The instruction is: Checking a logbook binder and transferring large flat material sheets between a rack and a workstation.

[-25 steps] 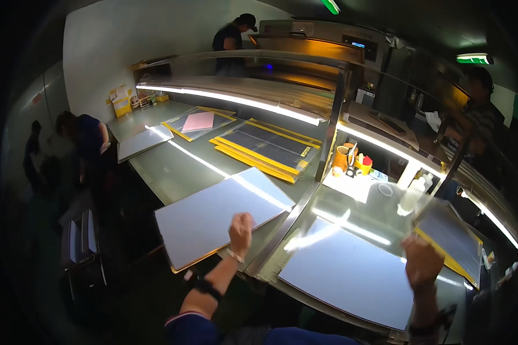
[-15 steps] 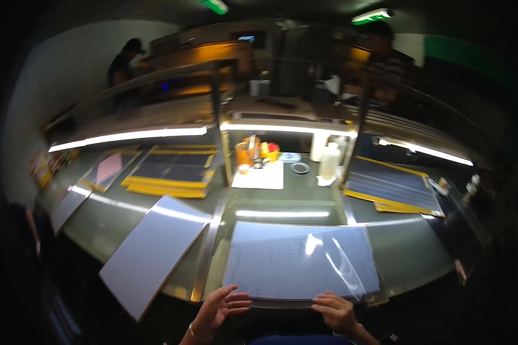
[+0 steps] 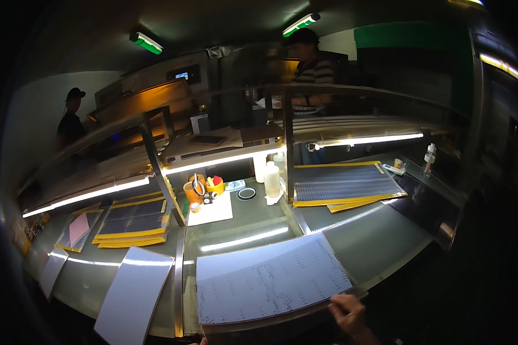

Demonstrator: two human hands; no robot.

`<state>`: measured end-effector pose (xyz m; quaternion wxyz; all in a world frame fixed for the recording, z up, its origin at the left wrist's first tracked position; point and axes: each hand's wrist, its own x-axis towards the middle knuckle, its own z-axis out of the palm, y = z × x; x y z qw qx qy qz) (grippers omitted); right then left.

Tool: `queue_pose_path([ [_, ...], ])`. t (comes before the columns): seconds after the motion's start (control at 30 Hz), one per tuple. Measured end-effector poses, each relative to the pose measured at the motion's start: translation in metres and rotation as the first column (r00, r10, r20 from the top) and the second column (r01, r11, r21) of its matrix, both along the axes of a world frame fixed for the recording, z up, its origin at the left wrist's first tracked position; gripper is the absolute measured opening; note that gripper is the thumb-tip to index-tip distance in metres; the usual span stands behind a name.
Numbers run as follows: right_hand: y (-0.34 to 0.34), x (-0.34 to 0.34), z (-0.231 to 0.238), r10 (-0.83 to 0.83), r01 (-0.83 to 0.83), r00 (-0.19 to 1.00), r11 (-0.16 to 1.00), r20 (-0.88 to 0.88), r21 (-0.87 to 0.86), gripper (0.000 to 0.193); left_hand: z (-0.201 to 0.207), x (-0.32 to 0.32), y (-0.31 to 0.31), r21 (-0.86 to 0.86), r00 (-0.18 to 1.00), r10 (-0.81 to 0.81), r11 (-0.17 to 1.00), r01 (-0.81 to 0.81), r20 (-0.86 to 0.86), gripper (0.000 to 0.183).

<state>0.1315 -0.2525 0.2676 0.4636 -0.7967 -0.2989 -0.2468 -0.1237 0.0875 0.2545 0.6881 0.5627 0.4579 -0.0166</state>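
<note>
A flat white panel (image 3: 270,282) with rows of small dark marks lies on the bench in front of me. My right hand (image 3: 348,313) is at its front right corner, fingers loosely bent and thumb apart from them, gripping nothing that I can see. Whether the fingertips touch the panel's edge is unclear. Only a sliver of my left hand (image 3: 201,341) shows at the lower rim, just below the panel's front left corner; its fingers are hidden. Left of the panel lies a plain white board (image 3: 133,293), set at an angle.
Yellow-edged dark sheets (image 3: 129,221) are stacked at left, more yellow-edged sheets (image 3: 345,183) at right. Bottles (image 3: 271,181), a black ring (image 3: 247,194) and orange tubs (image 3: 193,191) stand behind. A metal post (image 3: 289,132) supports the lit shelf. Two people work beyond it.
The view has swung to the right and tilted. My left hand has dropped almost out of view. My right hand is now closer to the panel's front right corner.
</note>
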Motion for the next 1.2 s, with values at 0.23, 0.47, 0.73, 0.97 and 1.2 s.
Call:
queue_pose_path([
  [0.23, -0.047, 0.022, -0.036, -0.115, 0.401, 0.848, 0.779, -0.518, 0.482, 0.020, 0.017, 0.026, 0.007, -0.365, 0.966, -0.001, 0.926, 0.098, 0.258, 0.040],
  [0.47, -0.054, 0.022, -0.048, 0.009, 0.538, 0.692, 0.661, -0.722, 0.524, 0.020, 0.077, 0.060, -0.004, -0.016, 0.926, -0.300, 0.950, 0.312, 0.230, 0.040],
  [0.73, -0.066, 0.011, -0.044, 0.591, 0.478, 0.234, 0.622, -0.772, 0.621, 0.033, 0.095, 0.075, 0.003, 0.118, 0.858, -0.361, 0.932, 0.341, 0.366, 0.050],
  [0.97, -0.079, 0.022, -0.031, 0.674, 0.161, 0.091, 0.716, -0.733, 0.679, 0.042, 0.083, 0.089, 0.024, -0.010, 0.754, -0.283, 0.934, 0.358, 0.592, 0.052],
  [1.2, -0.099, 0.010, -0.007, 0.759, 0.095, 0.209, 0.612, -0.616, 0.785, 0.048, 0.068, 0.078, 0.032, -0.180, 0.773, -0.195, 0.911, 0.371, 0.604, 0.050],
])
